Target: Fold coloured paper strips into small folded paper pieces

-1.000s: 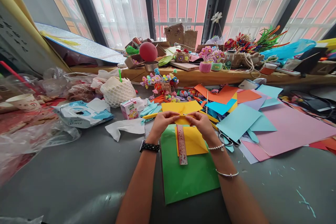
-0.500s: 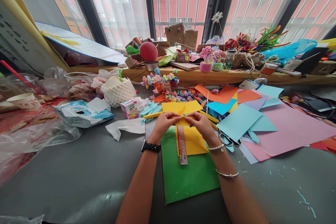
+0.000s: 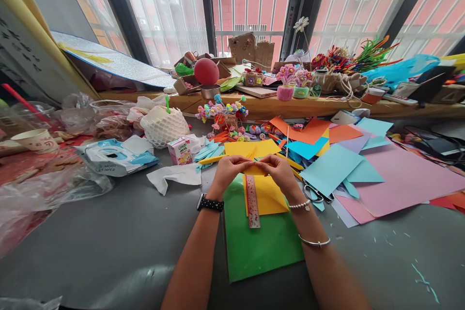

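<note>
Left hand: the left hand (image 3: 230, 170) pinches the near piece of yellow paper between thumb and fingertips, the grip narrow; a dark dotted watch strap (image 3: 213, 204) circles the wrist.
Right hand: the right hand (image 3: 279, 170) pinches the same piece from the other side, fingertips close to those of the left; a beaded bracelet (image 3: 299, 205) and a plain bangle (image 3: 314, 241) sit on that arm.
Held piece: the small yellow paper (image 3: 255, 169) is between the two hands, above the far end of the green sheet; fingers hide part of it, so its full shape cannot be told.
Under the hands: a green sheet (image 3: 265, 254) lies on the grey surface (image 3: 127, 237), with a yellow sheet (image 3: 272, 196) on top of it.
Ruler: a clear patterned ruler (image 3: 252, 201) lies lengthwise over the yellow sheet, its near end reaching past onto the green.
Beyond the hands: another yellow sheet (image 3: 236, 147) lies flat.
To the right: scissors (image 3: 319, 198) rest partly beneath light blue paper (image 3: 329, 169), beside a large pink sheet (image 3: 410, 174).
To the left: a white tissue (image 3: 178, 177), a small pink-and-white box (image 3: 179, 150) and a wipes pack (image 3: 118, 157).
Wooden ledge: a red ball (image 3: 206, 71) sits among crafts above the ledge (image 3: 152, 101).
</note>
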`<control>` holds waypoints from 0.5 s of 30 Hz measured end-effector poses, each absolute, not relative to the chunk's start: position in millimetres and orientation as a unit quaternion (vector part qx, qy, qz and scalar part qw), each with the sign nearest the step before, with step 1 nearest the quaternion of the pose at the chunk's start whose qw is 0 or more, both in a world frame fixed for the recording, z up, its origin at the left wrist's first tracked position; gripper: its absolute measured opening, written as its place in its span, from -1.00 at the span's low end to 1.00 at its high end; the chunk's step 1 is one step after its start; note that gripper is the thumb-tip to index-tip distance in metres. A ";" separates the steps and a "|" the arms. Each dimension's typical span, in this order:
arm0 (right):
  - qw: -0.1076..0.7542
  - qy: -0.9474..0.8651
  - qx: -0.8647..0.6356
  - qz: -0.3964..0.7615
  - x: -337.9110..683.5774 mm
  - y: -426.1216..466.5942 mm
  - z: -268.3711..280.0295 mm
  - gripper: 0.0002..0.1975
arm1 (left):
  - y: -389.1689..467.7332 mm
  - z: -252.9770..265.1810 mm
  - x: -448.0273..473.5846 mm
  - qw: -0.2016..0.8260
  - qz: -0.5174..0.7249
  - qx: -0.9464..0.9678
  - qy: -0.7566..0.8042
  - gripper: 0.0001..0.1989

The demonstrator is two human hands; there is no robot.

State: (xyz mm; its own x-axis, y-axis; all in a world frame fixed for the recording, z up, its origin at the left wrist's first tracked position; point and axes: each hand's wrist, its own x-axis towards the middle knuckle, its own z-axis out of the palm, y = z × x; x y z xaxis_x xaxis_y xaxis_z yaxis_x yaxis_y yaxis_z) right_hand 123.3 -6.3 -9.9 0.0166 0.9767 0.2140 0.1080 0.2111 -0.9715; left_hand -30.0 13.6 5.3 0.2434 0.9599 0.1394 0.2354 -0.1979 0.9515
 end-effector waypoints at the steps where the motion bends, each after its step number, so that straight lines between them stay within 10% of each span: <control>1: 0.533 -0.562 -0.478 0.414 123.4 -6.0 -10.2 -0.73 | 13.5 5.5 -29.9 0.442 0.414 0.651 0.457 -0.72; 15: 0.580 -0.487 -0.469 0.454 123.6 -4.2 -11.4 -0.76 | 15.6 5.7 -28.3 0.516 0.446 0.571 0.457 -0.72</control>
